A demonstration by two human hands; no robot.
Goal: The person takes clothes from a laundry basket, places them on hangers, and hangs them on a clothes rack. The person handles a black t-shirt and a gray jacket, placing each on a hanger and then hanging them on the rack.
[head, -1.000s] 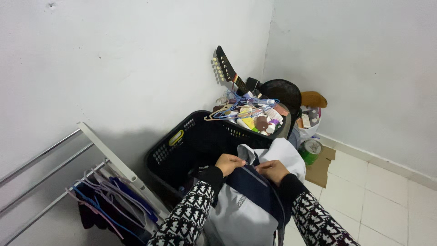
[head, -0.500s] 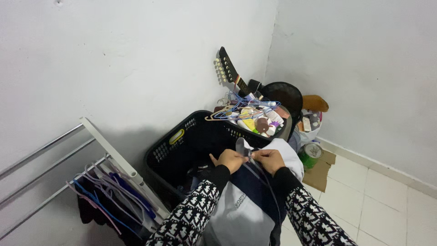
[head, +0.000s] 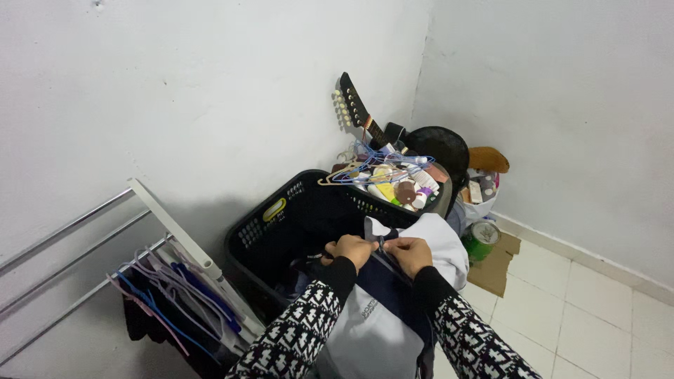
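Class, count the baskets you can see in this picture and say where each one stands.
2. A black laundry basket stands by the wall, just beyond the hands. A second basket, heaped with bottles and hangers, sits behind it in the corner. Others may be hidden.

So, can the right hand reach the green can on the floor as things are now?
Probably not at once. The right hand is pinching the grey and navy garment together with the left hand. The green can stands to its right with nothing between them, so it must let go first.

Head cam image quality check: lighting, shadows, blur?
Head view: soft, even light, no glare; a shadow falls on the wall behind the black laundry basket; both hands, left hand and right hand, look sharp; wide-angle bend at edges.
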